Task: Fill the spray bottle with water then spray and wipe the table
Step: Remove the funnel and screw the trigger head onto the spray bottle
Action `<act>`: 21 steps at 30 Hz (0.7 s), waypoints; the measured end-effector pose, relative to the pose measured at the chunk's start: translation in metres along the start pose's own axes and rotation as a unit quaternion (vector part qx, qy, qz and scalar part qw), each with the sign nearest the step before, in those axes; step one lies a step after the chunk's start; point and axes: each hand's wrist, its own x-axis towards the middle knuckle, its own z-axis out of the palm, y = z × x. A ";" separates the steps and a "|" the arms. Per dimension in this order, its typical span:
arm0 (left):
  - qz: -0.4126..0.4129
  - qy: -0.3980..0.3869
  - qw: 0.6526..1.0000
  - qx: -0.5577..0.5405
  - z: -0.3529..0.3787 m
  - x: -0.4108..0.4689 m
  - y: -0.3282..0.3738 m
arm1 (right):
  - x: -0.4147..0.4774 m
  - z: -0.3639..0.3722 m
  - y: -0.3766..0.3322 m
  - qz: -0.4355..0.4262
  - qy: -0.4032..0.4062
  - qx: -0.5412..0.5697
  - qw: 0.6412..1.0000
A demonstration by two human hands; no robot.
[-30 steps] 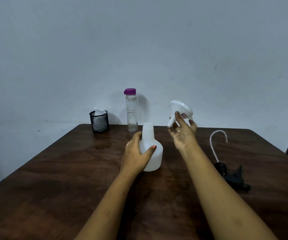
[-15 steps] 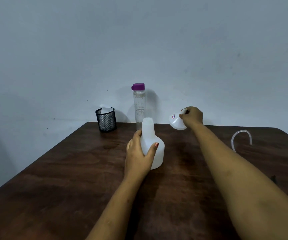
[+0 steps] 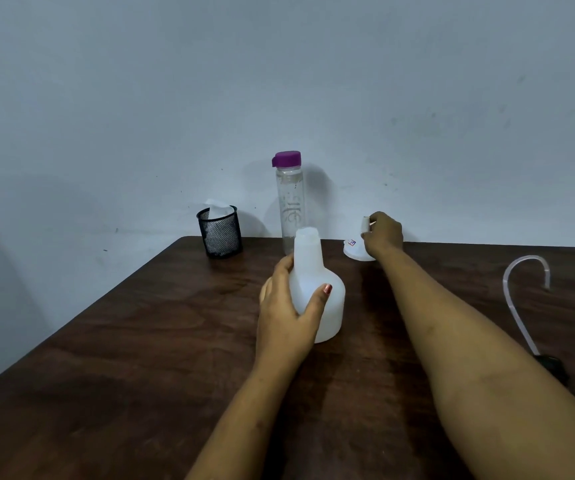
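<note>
A white spray bottle body (image 3: 327,299) with no top stands upright mid-table, and my left hand (image 3: 289,313) wraps its left side. My right hand (image 3: 383,233) reaches to the table's far edge and pinches the spout of a white funnel (image 3: 354,250), which rests wide mouth down on the wood. Behind the spray bottle stands a clear water bottle (image 3: 290,202) with a purple cap. The black spray head (image 3: 556,367) with its curved clear tube (image 3: 518,299) lies at the right, partly hidden by my right forearm.
A black mesh cup (image 3: 219,232) holding white tissue stands at the far left of the dark wooden table (image 3: 140,358). A pale wall rises right behind the table's far edge.
My right hand has carried the funnel from above the spray bottle's right side away to the far edge and turned it mouth down onto the table. My left hand keeps its grip.
</note>
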 end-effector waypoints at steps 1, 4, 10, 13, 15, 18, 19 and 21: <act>-0.001 0.000 1.000 -0.006 0.000 0.000 0.000 | -0.002 -0.002 -0.002 0.014 -0.011 0.025 1.000; -0.007 -0.009 1.000 -0.014 -0.001 0.001 -0.001 | -0.010 -0.015 -0.013 0.045 -0.020 0.104 0.993; -0.025 -0.023 0.999 -0.015 0.000 -0.002 0.007 | -0.040 -0.088 -0.034 -0.002 -0.083 0.072 0.994; -0.020 -0.030 0.999 -0.034 0.003 -0.007 0.015 | -0.061 -0.132 -0.030 -0.024 -0.118 -0.033 0.992; -0.014 -0.039 0.998 -0.044 0.006 -0.010 0.022 | -0.076 -0.158 -0.019 -0.027 -0.093 -0.091 0.991; -0.002 -0.062 0.997 -0.055 0.011 -0.019 0.032 | -0.104 -0.190 -0.002 -0.014 -0.047 -0.165 0.985; 0.000 -0.070 0.996 -0.061 0.012 -0.022 0.034 | -0.113 -0.197 0.002 -0.006 -0.060 -0.200 0.978; -0.009 -0.106 0.991 -0.077 0.014 -0.027 0.037 | -0.132 -0.207 0.006 0.012 -0.124 -0.272 0.954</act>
